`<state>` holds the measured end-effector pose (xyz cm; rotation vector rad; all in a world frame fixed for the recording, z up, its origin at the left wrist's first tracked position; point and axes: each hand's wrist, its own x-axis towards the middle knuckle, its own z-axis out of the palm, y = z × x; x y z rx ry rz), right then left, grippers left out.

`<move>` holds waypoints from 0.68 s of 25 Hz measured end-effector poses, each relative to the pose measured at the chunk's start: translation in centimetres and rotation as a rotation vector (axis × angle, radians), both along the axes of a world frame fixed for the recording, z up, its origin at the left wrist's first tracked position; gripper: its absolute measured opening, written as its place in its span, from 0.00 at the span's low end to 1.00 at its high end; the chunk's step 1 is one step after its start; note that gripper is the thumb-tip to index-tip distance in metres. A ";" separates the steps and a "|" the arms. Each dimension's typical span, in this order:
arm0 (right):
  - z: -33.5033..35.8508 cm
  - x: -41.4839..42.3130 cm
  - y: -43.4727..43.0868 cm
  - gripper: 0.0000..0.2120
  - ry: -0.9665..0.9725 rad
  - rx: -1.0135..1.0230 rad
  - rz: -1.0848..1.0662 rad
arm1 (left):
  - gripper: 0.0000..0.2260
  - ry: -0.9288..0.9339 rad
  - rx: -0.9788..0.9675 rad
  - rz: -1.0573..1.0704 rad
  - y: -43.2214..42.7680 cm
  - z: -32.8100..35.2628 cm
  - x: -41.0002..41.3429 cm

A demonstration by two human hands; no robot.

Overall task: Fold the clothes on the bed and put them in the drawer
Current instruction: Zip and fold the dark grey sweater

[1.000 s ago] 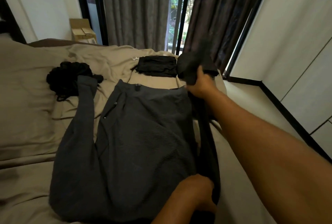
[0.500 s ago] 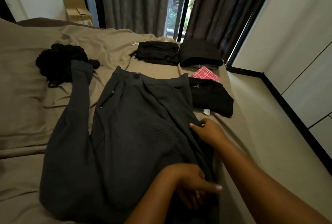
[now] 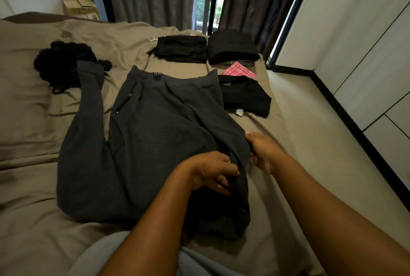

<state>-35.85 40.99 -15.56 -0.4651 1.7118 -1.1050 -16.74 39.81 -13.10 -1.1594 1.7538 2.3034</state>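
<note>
Two grips on trousers (image 3: 144, 142) spread over bed (image 3: 33, 220): pinched with left hand (image 3: 210, 170) at their 4 o'clock, clutched with right hand (image 3: 263, 152) at 3 o'clock edge.

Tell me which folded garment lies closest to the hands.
The black folded shirt with the white tag, just right of the grey trousers. The red checked cloth, the flat black pile and the thick black pile lie farther back.
</note>
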 end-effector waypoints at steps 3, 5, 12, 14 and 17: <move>0.0 0.1 0.2 0.13 -0.165 -0.152 -0.052 | 0.07 0.030 0.040 0.140 -0.5 0.1 0.5; 0.3 0.3 1.1 0.12 -0.236 -0.222 0.054 | 0.19 0.078 -0.014 0.362 -0.8 -0.9 -0.6; 0.1 -0.7 1.1 0.09 0.023 -0.213 0.046 | 0.14 -0.038 -0.424 0.507 -1.2 -3.6 -2.6; -0.9 -1.2 0.3 0.05 0.140 -0.207 -0.028 | 0.13 0.043 -0.218 0.515 -1.7 -3.1 -2.1; -2.3 -1.1 -0.6 0.03 0.317 -0.105 -0.042 | 0.09 0.039 -0.050 0.373 -1.7 -2.0 -1.0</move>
